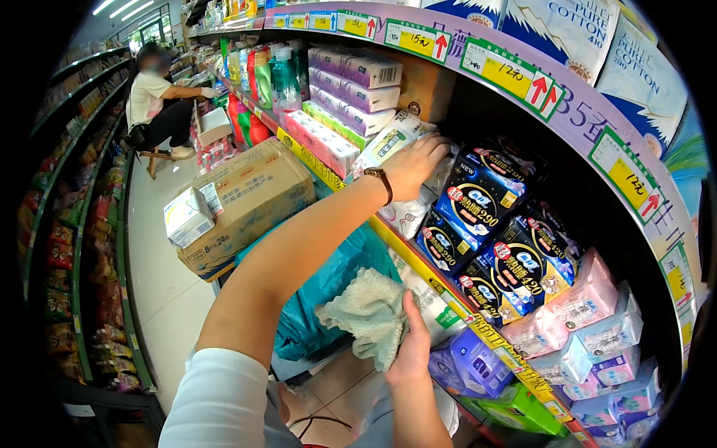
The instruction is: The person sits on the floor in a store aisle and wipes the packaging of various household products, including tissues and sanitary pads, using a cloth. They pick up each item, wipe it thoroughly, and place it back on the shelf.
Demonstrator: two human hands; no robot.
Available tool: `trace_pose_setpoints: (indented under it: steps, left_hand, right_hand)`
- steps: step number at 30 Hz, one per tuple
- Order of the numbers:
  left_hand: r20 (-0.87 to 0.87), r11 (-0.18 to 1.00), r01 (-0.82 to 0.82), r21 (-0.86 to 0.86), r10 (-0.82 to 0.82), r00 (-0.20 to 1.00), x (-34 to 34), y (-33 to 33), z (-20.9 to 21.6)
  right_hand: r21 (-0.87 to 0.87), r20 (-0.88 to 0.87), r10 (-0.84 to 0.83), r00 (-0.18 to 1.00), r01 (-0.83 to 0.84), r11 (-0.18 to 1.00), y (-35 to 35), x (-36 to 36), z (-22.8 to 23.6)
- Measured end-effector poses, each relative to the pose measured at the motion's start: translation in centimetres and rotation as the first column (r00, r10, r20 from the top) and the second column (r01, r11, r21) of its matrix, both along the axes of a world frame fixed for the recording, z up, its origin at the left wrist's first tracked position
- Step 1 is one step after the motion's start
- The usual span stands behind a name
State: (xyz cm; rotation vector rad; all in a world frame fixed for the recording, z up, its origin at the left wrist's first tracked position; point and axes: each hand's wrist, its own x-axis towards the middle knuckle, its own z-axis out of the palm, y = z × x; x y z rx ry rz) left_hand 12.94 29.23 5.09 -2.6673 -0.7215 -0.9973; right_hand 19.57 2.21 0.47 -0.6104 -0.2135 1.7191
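My left hand (420, 168), with a dark strap at the wrist, reaches into the shelf. Its fingers bend down over a white soft pack (441, 177), between a white-and-green tissue pack (393, 140) and stacked dark blue sanitary pad packs (478, 198). The fingertips are partly hidden. Lower down, in front of the shelf edge, my right hand (411, 343) grips a crumpled pale grey-green cloth (367, 310), which hangs out to the left of the thumb.
Pink and pale blue packs (582, 313) fill the shelf's right end. Purple tissue bundles (355, 82) and bottles stand farther along. A cardboard box (254, 201) carries a small white box (188, 216), beside a teal plastic bag (306, 299). Another person (153, 97) sits down the aisle.
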Motion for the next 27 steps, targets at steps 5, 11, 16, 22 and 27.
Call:
trace_pose_setpoints:
  steps: [5,11,16,22,27]
  left_hand:
    - [0.034,0.999,-0.044,0.023,0.043,0.999,-1.5,-1.3,2.2]
    - [0.112,0.960,-0.278,-0.027,0.279,0.954,-15.5,-3.2,4.3]
    - [-0.544,0.462,-0.837,-0.293,0.639,0.544,-32.7,-9.1,4.6]
    - [-0.616,0.153,-0.789,-0.595,0.544,0.570,-38.8,-12.0,3.2]
    - [-0.603,0.311,-0.852,-0.421,0.607,0.519,-38.5,-11.5,2.5]
  right_hand:
    - [0.012,0.067,0.034,0.997,-0.035,0.999,-0.1,-0.1,0.0]
    - [0.046,0.061,-0.010,0.998,0.007,0.999,0.0,0.0,0.2]
    - [0.042,0.053,0.039,0.998,-0.041,0.998,-0.2,-0.7,-0.6]
    - [0.075,0.038,0.083,0.996,-0.085,0.994,-0.3,-1.8,-0.3]
    - [0.061,0.075,0.063,0.995,-0.068,0.996,0.3,-3.2,-1.4]
